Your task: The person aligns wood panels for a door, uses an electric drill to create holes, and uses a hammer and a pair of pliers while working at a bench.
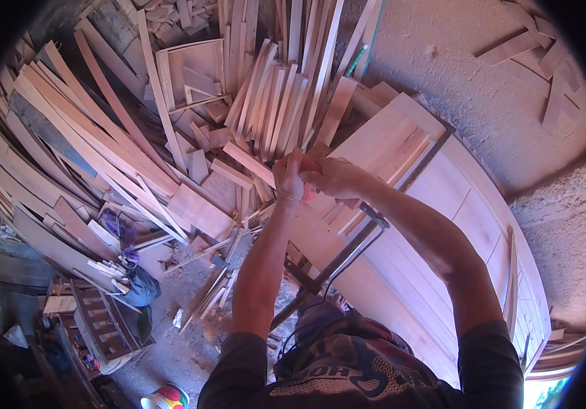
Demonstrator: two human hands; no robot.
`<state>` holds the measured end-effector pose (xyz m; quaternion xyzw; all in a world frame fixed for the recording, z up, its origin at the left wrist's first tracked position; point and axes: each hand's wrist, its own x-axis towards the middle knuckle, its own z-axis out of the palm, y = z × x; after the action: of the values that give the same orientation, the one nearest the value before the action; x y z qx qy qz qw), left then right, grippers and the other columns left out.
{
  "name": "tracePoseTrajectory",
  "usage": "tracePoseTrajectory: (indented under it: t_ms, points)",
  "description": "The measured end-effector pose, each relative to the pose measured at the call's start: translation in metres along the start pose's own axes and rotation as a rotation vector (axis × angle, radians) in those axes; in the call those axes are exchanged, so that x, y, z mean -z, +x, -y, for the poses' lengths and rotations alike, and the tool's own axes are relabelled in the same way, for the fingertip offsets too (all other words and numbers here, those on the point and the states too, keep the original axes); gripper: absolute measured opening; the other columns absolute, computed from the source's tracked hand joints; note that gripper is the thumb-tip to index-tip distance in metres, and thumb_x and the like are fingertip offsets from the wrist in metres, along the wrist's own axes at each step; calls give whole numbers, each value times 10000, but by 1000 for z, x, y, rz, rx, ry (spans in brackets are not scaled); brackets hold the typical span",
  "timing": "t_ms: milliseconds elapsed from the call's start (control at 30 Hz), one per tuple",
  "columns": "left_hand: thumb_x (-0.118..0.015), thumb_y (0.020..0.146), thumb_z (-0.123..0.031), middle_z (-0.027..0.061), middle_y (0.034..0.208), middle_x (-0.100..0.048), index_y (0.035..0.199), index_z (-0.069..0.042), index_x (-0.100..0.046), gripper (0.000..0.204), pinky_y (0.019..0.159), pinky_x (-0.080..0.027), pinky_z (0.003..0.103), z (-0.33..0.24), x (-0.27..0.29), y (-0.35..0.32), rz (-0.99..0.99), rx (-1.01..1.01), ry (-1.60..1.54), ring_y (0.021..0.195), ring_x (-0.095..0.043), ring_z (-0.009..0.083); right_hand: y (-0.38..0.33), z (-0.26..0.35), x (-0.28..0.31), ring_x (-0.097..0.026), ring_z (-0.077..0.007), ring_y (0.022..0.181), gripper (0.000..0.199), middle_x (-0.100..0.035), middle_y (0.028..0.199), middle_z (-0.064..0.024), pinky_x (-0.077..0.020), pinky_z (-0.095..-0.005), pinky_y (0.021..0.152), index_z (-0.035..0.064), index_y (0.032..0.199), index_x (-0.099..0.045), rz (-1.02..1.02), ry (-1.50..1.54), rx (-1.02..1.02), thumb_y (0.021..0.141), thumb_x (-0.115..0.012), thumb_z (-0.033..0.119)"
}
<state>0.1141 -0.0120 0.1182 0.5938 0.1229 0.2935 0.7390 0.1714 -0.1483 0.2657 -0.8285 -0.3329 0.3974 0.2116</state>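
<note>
Both my arms reach forward, and my hands meet over the near left end of a pale wooden panel. My left hand is closed on a red-orange object, mostly covered by the fingers, so its kind is hidden. Against it, my right hand is closed around the same object. A long metal bar clamp lies diagonally across the panel, passing under my right forearm. Near its screw end, a thin dark cord loops down toward my body.
Upright wooden strips crowd the far side. Long curved boards are stacked at the left. A slatted wooden piece and a colourful bucket stand at the lower left. Scraps litter the floor; more offcuts lie far right.
</note>
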Motion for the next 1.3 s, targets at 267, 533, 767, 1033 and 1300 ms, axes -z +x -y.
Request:
tracePoseTrajectory:
  t_ms: [267,533,767,1033,1300]
  points:
    - [-495,1010,-325,61,621,-648,678,10,-670,503,590,-442,277,-23,-10,3,40,-37,13,572,-555,116,9,-22,-6,-609,-231,414,569,-603,604,-135,-480,-339,344,-54,892,-590,-116,80,135,967,-499,503]
    - [-508,1007,-311,55,631,-636,698,-6,-669,463,567,-436,269,-35,-19,-8,59,-157,80,581,-550,105,-15,-41,-11,-620,-188,504,589,-645,750,-131,-493,-310,402,23,1305,-459,-45,300,225,925,-618,444]
    - [-602,886,-147,88,823,-670,838,0,-660,166,677,-482,328,-43,-53,-45,283,-341,294,713,-601,193,-101,-104,-67,-638,-153,635,943,-653,918,-73,-501,-267,548,111,1584,-166,-50,805,324,863,-724,355]
    - [-471,1015,-246,208,1284,-564,1320,8,-518,400,1037,-398,404,-18,-78,-164,104,-154,523,1184,-542,330,-156,-175,-128,-690,-428,815,989,-696,905,-240,-543,-499,726,166,1578,-178,-562,-41,35,803,-764,348]
    - [-545,1007,-153,160,1154,-644,1225,28,-578,285,935,-474,348,-43,-37,-350,157,193,457,1058,-622,254,-165,-293,-165,-687,-435,847,915,-696,977,-228,-544,-531,726,363,1545,-238,-608,-187,-291,797,-765,353]
